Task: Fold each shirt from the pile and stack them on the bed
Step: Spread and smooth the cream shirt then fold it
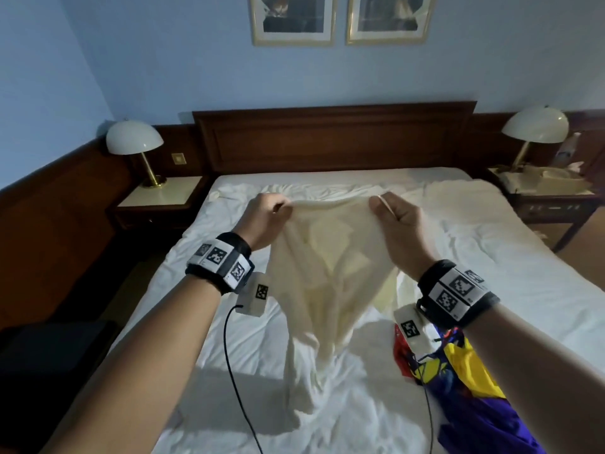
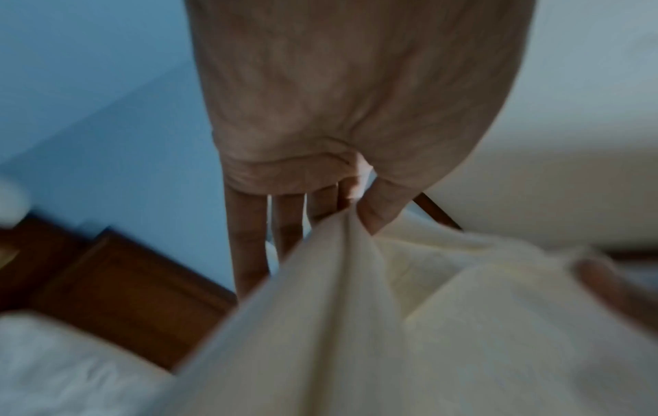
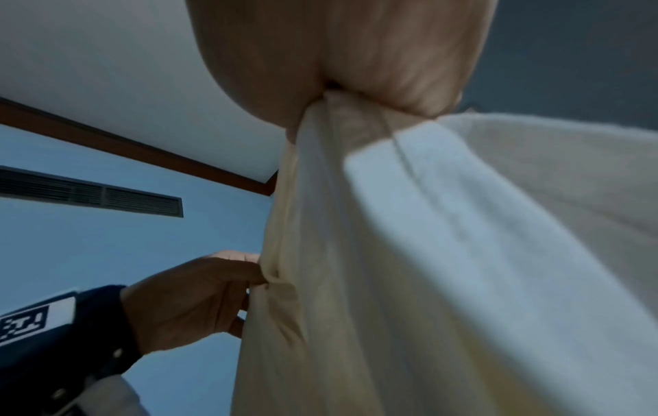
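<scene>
While both hands' fingers (image 2: 377,209) pinch its top edge (thumbs in front), the cream shirt (image 1: 322,276) hangs between them.

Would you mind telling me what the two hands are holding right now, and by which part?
Both hold the cream shirt, lifted above the bed: the left hand and the right hand each pinch its top edge, one at either end.

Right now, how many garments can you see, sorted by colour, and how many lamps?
Cream shirt, held up by left hand and right hand: 1
Multicoloured garment (purple, yellow, red) on the bed: 1
Bedside lamps: 2
Total: 4
</scene>
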Tool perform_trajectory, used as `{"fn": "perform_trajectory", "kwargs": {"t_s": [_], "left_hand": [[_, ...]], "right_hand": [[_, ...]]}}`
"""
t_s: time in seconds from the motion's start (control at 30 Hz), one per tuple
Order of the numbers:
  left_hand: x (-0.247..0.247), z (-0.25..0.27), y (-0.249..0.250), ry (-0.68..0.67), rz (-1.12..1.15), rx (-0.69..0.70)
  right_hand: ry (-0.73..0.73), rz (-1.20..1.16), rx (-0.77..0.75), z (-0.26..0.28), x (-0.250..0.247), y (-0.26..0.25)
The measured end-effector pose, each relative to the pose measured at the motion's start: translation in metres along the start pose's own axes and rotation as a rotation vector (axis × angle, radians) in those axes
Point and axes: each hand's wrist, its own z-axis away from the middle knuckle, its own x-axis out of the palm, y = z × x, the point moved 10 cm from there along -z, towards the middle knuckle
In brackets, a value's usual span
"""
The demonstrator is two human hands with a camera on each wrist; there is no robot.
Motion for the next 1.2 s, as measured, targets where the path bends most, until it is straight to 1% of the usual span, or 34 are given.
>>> {"fn": "perform_trajectory", "kwargs": {"t_s": [0.03, 0.07, 0.1, 0.17, 0.2, 0.27, 0.3, 0.33, 0.37, 0.4, 0.47, 0.5, 0.53, 0.57, 0.6, 0.67, 0.73, 0.8, 0.83, 0.9, 0.93, 0.97, 1.0, 1.03, 1.07, 1.1, 1.13, 1.2], "left_hand": [[-0.005, 0.000, -0.005, 0.036, 0.085, -0.028], [-0.007, 0.002, -0.007, 0.042, 0.168, -0.059], [-0.003, 0.006, -0.006, 0.017, 0.251, -0.082], [0.015, 0.020, 0.003, -0.118, 0.375, -0.077], [0.024, 0.026, 0.011, -0.188, 0.324, -0.038], [0.038, 0.037, 0.018, -0.290, 0.034, 0.053], [0.036, 0.036, 0.012, -0.268, -0.108, 0.059], [0.028, 0.031, 0.004, -0.200, -0.194, 0.034], [0.016, 0.027, -0.003, -0.111, -0.223, 0.000], [0.003, 0.023, -0.013, -0.021, -0.214, -0.035], [-0.019, 0.022, -0.033, 0.135, -0.027, -0.125], [-0.024, 0.022, -0.042, 0.184, 0.081, -0.159], [-0.027, 0.024, -0.046, 0.211, 0.175, -0.182], [-0.025, 0.026, -0.046, 0.202, 0.243, -0.191], [-0.019, 0.028, -0.039, 0.162, 0.293, -0.168], [-0.002, 0.031, -0.014, 0.039, 0.364, -0.082], [0.013, 0.035, 0.023, -0.061, 0.361, 0.005], [0.023, 0.035, 0.060, -0.087, 0.311, 0.137], [0.025, 0.036, 0.075, -0.094, 0.297, 0.184], [0.025, 0.038, 0.092, -0.098, 0.309, 0.263], [0.025, 0.039, 0.093, -0.106, 0.317, 0.288], [0.026, 0.039, 0.087, -0.123, 0.273, 0.281], [0.031, 0.040, 0.075, -0.154, 0.184, 0.254], [0.035, 0.038, 0.056, -0.165, 0.031, 0.208], [0.037, 0.038, 0.032, -0.161, -0.111, 0.148], [0.034, 0.039, 0.008, -0.129, -0.170, 0.074], [0.027, 0.042, -0.011, -0.080, -0.125, 0.012], [0.017, 0.047, -0.037, 0.013, 0.059, -0.076]], "right_hand": [[-0.002, 0.021, -0.002, 0.001, -0.001, 0.002], [0.002, 0.044, 0.002, 0.000, -0.005, 0.003], [0.020, 0.069, 0.012, -0.001, -0.012, 0.002], [0.110, 0.125, 0.030, -0.006, -0.033, 0.003], [0.165, 0.149, 0.021, -0.009, -0.046, 0.000], [0.243, 0.185, -0.007, -0.012, -0.060, -0.005], [0.248, 0.195, -0.010, -0.012, -0.060, -0.007], [0.233, 0.205, -0.002, -0.011, -0.055, -0.006], [0.185, 0.204, 0.011, -0.008, -0.047, -0.004], [0.096, 0.188, 0.020, -0.004, -0.034, -0.003], [-0.161, 0.192, -0.005, 0.008, -0.001, 0.000], [-0.272, 0.225, -0.018, 0.016, 0.011, 0.000], [-0.333, 0.251, -0.025, 0.021, 0.015, -0.001], [-0.354, 0.270, -0.016, 0.024, 0.013, -0.002], [-0.352, 0.305, 0.002, 0.023, 0.009, 0.001], [-0.360, 0.394, 0.036, 0.021, 0.005, 0.000], [-0.423, 0.335, 0.049, 0.025, 0.020, -0.008], [-0.509, 0.303, 0.063, 0.034, 0.049, -0.013], [-0.524, 0.315, 0.059, 0.038, 0.060, -0.015], [-0.475, 0.279, 0.037, 0.040, 0.070, -0.020], [-0.425, 0.249, 0.035, 0.038, 0.065, -0.021], [-0.376, 0.227, 0.043, 0.034, 0.058, -0.020], [-0.334, 0.210, 0.055, 0.029, 0.051, -0.017], [-0.299, 0.202, 0.072, 0.026, 0.043, -0.016], [-0.266, 0.199, 0.089, 0.023, 0.035, -0.012], [-0.239, 0.205, 0.103, 0.022, 0.030, -0.008], [-0.216, 0.213, 0.123, 0.022, 0.025, -0.002], [-0.224, 0.269, 0.200, 0.026, 0.020, 0.016]]}}
